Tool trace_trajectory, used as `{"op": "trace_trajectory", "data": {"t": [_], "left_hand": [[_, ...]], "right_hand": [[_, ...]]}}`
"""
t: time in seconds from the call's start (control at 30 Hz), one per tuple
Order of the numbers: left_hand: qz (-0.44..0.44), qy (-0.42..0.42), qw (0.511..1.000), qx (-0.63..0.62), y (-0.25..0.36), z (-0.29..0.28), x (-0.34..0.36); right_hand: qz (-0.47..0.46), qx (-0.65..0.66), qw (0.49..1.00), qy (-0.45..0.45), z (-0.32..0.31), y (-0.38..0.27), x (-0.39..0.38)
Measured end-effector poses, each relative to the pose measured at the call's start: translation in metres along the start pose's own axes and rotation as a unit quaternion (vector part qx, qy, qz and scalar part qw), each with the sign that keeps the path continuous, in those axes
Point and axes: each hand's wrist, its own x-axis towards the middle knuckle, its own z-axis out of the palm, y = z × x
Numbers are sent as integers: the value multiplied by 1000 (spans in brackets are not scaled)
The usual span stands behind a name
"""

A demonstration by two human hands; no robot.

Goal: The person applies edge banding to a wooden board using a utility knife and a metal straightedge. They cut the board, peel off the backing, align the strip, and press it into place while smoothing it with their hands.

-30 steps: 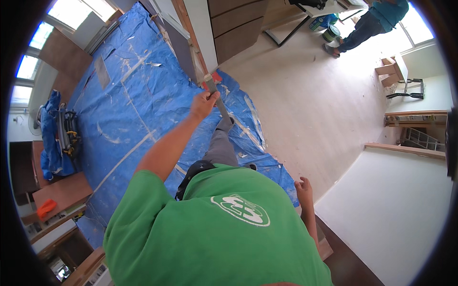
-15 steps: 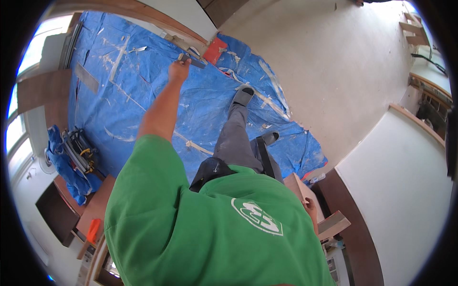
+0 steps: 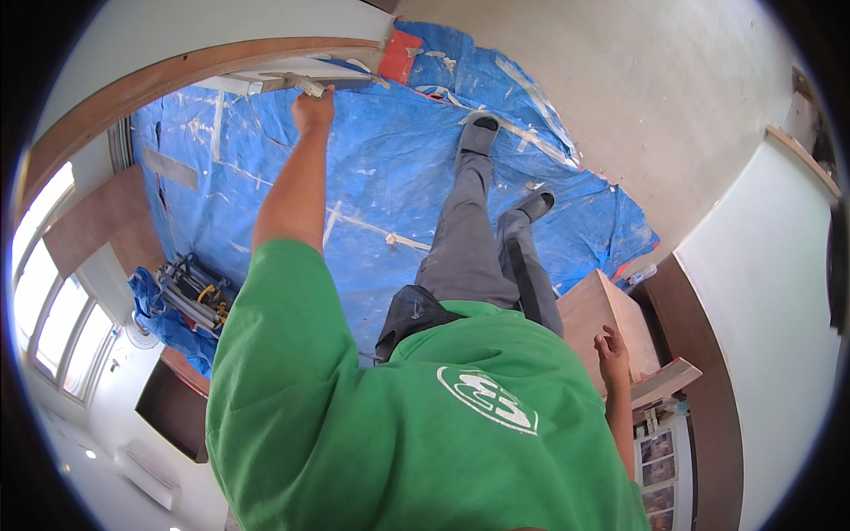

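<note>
My left arm reaches far forward, and my left hand (image 3: 312, 110) is closed round a flat, trowel-like tool (image 3: 305, 85) with pale smears on it. The tool is close to the lower edge of the white wall panel (image 3: 239, 84), below a brown wood trim (image 3: 266, 50); whether it touches the panel I cannot tell. At my right side, my right hand (image 3: 613, 358) hangs with its fingers apart and slightly bent, nothing in it. Beside that hand stands a light wooden box (image 3: 584, 310).
A blue tarp (image 3: 372, 186), taped and spattered, covers the floor under my feet. A loose grey board (image 3: 171, 168) lies on it. Folded metal gear (image 3: 197, 296) stands at the left. A red patch (image 3: 400, 55) lies by the wall corner. A white panel (image 3: 753, 265) rises at right.
The view has shifted. My left hand, with the tool, is now nearer the wall panel's lower edge. My right hand has come further into view, fingers apart.
</note>
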Motion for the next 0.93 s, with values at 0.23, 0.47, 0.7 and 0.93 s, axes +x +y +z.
{"op": "trace_trajectory", "data": {"t": [0.23, 0.47, 0.7, 0.93], "left_hand": [[-27, 44, 998, 34, 10, -10, -10], [-63, 19, 993, 99, 14, -9, 4], [-53, 24, 992, 114, 13, -10, 1], [-67, 24, 993, 99, 14, -8, 1]], "right_hand": [[45, 31, 999, -6, 0, -12, -12], [54, 44, 997, -16, 7, -20, -13], [98, 110, 989, -16, 12, -41, -13], [107, 100, 989, -20, 12, -53, -11]]}}
